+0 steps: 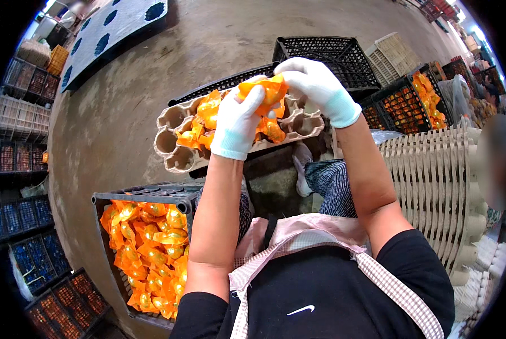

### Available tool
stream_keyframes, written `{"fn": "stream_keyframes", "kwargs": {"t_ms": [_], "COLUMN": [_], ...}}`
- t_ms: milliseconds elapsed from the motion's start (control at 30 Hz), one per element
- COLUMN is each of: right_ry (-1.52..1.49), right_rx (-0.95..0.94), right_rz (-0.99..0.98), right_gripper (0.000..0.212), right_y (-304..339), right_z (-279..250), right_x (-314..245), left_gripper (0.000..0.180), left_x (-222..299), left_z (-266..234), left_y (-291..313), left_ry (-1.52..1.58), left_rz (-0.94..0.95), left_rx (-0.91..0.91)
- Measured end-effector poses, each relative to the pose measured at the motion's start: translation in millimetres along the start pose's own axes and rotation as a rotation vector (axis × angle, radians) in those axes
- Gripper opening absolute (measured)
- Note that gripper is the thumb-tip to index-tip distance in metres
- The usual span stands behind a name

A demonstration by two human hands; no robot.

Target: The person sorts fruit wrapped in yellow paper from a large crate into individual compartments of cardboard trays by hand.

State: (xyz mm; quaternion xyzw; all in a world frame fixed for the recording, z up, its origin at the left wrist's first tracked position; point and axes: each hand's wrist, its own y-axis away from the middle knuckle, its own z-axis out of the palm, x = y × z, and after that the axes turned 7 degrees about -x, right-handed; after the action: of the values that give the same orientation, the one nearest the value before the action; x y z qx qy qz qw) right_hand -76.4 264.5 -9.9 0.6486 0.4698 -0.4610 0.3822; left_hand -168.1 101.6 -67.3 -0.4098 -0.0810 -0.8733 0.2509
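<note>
My left hand (236, 125), in a white glove, is closed round a piece wrapped in crinkled orange film (269, 90). My right hand (316, 85), gloved as well, has its thumb and fingers bent in at the far right edge of that film. What is inside the wrap is hidden. Just below both hands lies a brown moulded pulp tray (165, 140) with deep round cups. Several orange-wrapped pieces (208, 110) sit in its cups, while cups at both ends are bare.
At my left stands a black crate (143, 194) full of orange-wrapped pieces (151, 254). A stack of pulp trays (428, 181) rises on my right. Beyond it is another filled crate (397, 110). An open black crate (326, 56) lies ahead, and a pale pallet (111, 34) rests far left.
</note>
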Motion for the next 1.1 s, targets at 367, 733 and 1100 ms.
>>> {"fn": "stream_keyframes", "kwargs": {"t_ms": [367,733,1100], "right_ry": [-0.257,-0.359,-0.319], "right_rx": [0.09,0.036,-0.21], "right_rz": [0.011,0.024,0.07], "right_gripper": [0.02,0.024,0.03], "right_y": [-13.1,-17.0,-14.7], "right_z": [13.4,14.1,7.6], "right_x": [-1.7,-0.3,6.2], "left_gripper": [0.044,0.038,0.025], "left_x": [5.7,4.5,-6.3], "left_z": [10.9,7.7,9.6], "left_y": [1.7,-4.6,-10.7], "left_ry": [0.07,0.31,0.375], "left_rz": [0.048,0.004,-0.081], "left_rx": [0.021,-0.007,0.412]}}
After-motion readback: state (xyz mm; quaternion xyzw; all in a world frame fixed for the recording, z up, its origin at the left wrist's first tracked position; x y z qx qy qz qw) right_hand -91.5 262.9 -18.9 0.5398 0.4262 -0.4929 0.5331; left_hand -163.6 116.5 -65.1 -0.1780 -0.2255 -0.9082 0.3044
